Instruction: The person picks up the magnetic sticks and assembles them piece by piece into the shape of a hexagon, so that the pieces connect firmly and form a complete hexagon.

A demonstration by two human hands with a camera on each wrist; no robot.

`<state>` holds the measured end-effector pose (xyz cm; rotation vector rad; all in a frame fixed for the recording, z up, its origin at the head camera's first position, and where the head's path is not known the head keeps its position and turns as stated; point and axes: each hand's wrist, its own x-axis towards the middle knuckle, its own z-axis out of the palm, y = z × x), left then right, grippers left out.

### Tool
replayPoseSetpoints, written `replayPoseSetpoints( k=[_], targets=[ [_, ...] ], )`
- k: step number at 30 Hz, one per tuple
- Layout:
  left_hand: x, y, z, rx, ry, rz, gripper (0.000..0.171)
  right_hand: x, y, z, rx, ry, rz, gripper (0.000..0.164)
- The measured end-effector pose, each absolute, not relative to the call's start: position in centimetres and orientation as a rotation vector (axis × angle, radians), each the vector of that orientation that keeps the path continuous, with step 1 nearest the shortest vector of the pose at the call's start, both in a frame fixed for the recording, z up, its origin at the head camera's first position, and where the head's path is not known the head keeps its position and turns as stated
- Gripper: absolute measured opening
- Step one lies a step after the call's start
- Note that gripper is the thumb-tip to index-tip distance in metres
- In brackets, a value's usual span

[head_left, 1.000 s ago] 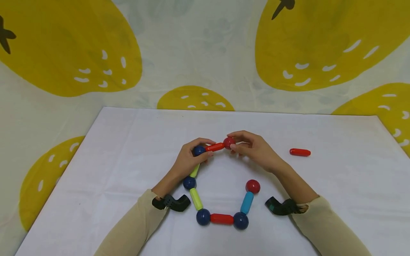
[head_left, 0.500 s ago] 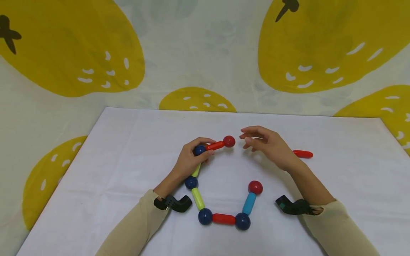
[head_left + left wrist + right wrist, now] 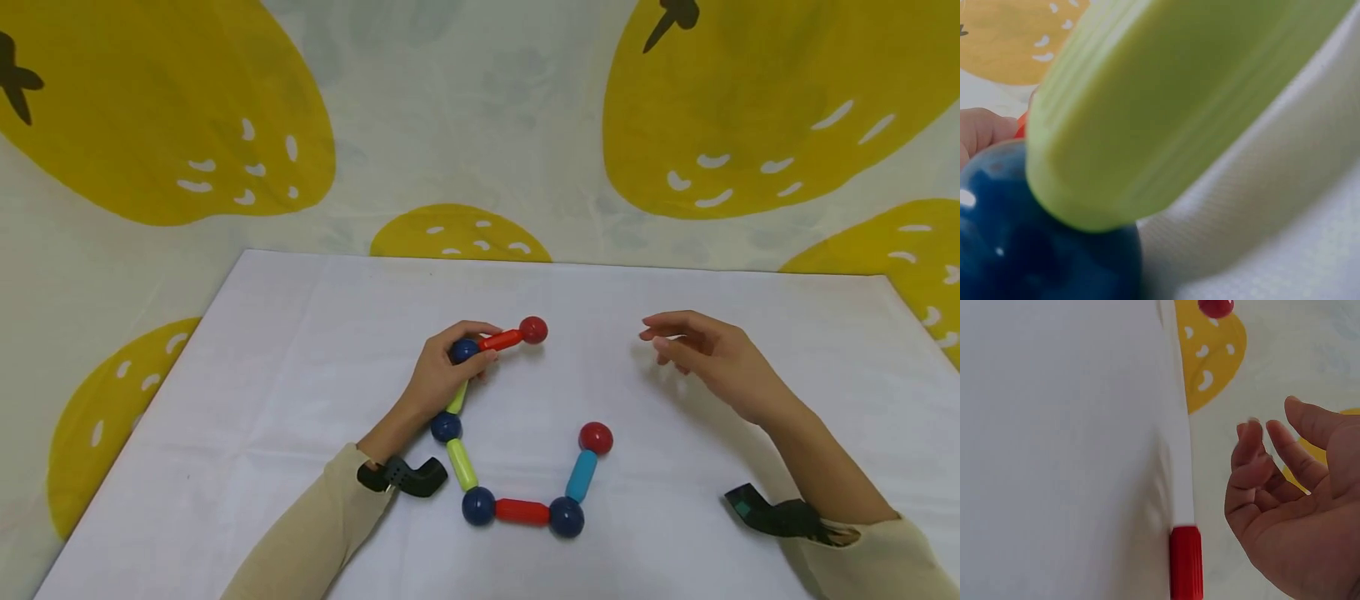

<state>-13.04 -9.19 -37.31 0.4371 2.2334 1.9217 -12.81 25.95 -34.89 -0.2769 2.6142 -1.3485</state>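
Observation:
My left hand (image 3: 438, 379) grips a dark blue ball (image 3: 464, 350) at the upper end of a chain of balls and sticks. From that ball a red stick (image 3: 500, 340) points right, tipped with a red ball (image 3: 533, 330). Below, the chain runs through yellow-green sticks (image 3: 461, 465), more blue balls (image 3: 478, 507), another red stick (image 3: 522, 512) and a light blue stick (image 3: 581, 477) to a second red ball (image 3: 596, 438). Off to the right, my right hand (image 3: 708, 358) hovers with loosely bent fingers, holding nothing. A loose red stick (image 3: 1185, 562) shows in the right wrist view; the hand hides it from the head view.
A white cloth (image 3: 337, 317) covers the table, whose far edge meets a hanging fabric (image 3: 465, 125) with yellow fruit prints. Black wrist devices (image 3: 408, 477) sit on both wrists. The chain forms an open ring, with a gap on its right side.
My right hand has let go of the upper red ball and moved right, over the loose red stick. The left hand keeps its grip on the blue ball.

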Motion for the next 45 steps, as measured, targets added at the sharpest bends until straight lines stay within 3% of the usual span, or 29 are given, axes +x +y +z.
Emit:
replayPoseSetpoints(
  k=[17,45],
  targets=[
    [-13.2,-9.4,-37.7,0.465,2.213,1.928,0.026,-11.0,31.7,-36.5,-0.119,2.862,-1.135,0.036],
    [-13.1,-9.7,-37.6,0.463,2.217,1.908,0.025,-11.3,32.0,-37.8,-0.169,2.944,-0.932,0.038]
  ],
)
